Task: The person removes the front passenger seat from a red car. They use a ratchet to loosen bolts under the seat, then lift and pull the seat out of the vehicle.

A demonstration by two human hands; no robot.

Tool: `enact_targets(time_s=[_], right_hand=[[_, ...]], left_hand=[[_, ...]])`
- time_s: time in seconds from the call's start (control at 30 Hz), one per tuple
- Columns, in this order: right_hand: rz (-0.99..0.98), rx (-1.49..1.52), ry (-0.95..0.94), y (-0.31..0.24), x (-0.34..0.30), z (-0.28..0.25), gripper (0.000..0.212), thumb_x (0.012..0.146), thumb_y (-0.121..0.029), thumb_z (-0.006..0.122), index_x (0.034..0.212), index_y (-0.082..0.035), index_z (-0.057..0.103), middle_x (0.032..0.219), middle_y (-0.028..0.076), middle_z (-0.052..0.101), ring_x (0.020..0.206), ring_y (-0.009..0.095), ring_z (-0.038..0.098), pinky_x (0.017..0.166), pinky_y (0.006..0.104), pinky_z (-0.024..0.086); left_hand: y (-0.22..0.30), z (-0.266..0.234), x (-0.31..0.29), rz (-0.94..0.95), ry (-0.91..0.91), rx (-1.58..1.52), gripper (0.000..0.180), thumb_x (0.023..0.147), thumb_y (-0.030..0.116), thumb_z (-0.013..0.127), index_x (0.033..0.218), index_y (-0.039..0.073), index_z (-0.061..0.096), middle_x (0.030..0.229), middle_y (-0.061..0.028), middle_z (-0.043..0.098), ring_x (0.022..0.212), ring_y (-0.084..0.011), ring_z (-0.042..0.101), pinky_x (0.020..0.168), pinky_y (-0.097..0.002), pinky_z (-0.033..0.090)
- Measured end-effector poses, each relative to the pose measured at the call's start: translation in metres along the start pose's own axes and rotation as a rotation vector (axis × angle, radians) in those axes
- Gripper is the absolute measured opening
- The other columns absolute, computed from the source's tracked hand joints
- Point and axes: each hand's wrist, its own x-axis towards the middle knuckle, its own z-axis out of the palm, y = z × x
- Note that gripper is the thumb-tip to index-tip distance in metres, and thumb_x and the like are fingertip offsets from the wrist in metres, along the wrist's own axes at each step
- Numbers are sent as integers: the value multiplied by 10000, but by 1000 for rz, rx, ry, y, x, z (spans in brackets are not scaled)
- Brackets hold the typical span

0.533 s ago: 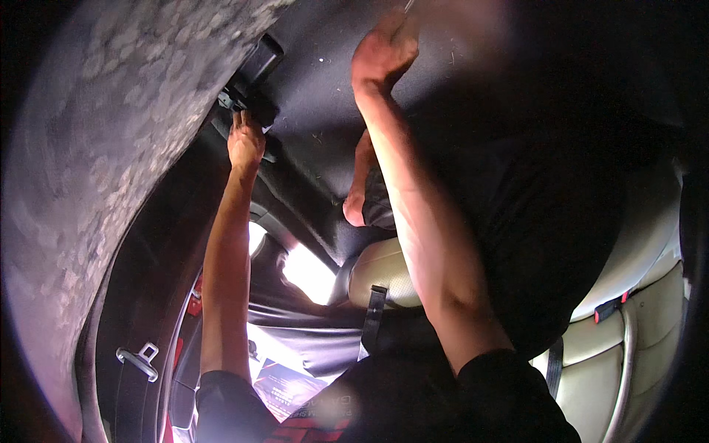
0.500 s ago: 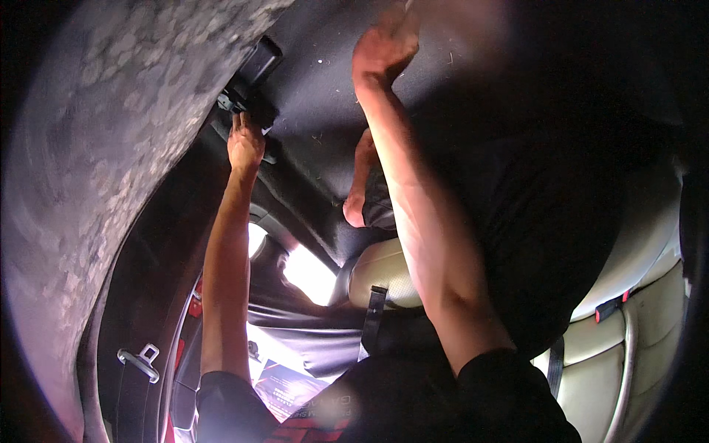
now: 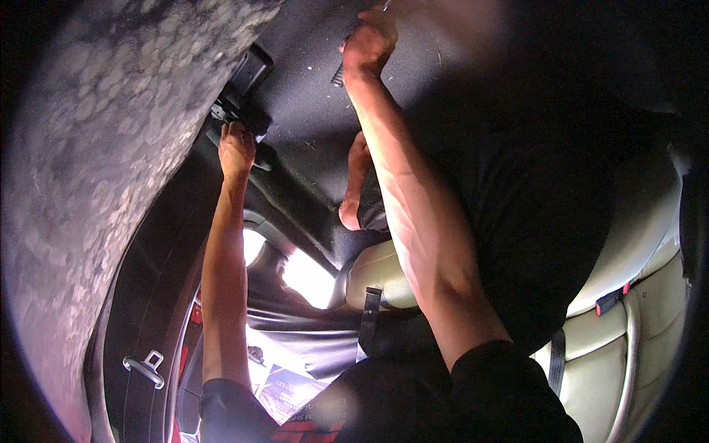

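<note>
My right hand [image 3: 369, 46] is closed round a tool with a dark ribbed handle [image 3: 337, 77]. A thin, pale end of it sticks out beyond my fingers at the top edge, over the dark carpet; its tip is out of sight. On the left, my left hand [image 3: 236, 150] has its fingers curled against a black plastic fitting [image 3: 230, 105] beside the mottled grey surface. What those fingers grip, if anything, is hidden. A black box-shaped part [image 3: 253, 66] sits just beyond the fitting.
A bare foot [image 3: 350, 213] rests on the carpet [image 3: 303, 111] between my arms. Pale seats [image 3: 591, 362] with a red-buttoned buckle [image 3: 609, 303] lie to the right. A metal seat-belt tongue [image 3: 151, 365] hangs lower left. Printed paper [image 3: 289, 390] lies near my left sleeve.
My left hand has drawn slightly nearer and its fingers have curled in. My right hand has shifted left and a little nearer, and the ribbed handle now shows below it.
</note>
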Motion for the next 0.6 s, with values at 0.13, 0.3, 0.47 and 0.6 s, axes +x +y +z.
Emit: enact_targets(time_s=[0.13,0.3,0.47,0.6], right_hand=[[-5,541,-240,29,13,6,157,985,-195,542,975,-51,604,749,48,571,677,196,600,684,355,510],[-31,733,-285,65,29,25,65,960,-114,587,977,-147,534,845,-17,495,689,148,529,733,391,549],[20,789,-295,67,44,40,141,1012,-270,571,956,-144,544,854,-7,536,763,169,563,856,424,529],[-256,651,-387,69,58,43,239,1034,-364,540,916,-157,554,794,8,562,773,179,576,896,459,500]], left_hand=[[5,2,7,-80,-39,36,150,894,180,607,942,42,641,1017,-223,647,939,-451,638,797,-533,525],[-1,5,3,-30,-8,82,147,888,163,596,938,31,638,1010,-217,651,928,-448,642,802,-533,527],[13,8,1,-80,42,12,147,872,137,583,978,41,615,1017,-210,641,960,-444,635,813,-532,526],[10,18,8,-90,24,21,157,859,127,584,1001,61,599,1047,-202,629,982,-439,631,820,-530,525]])
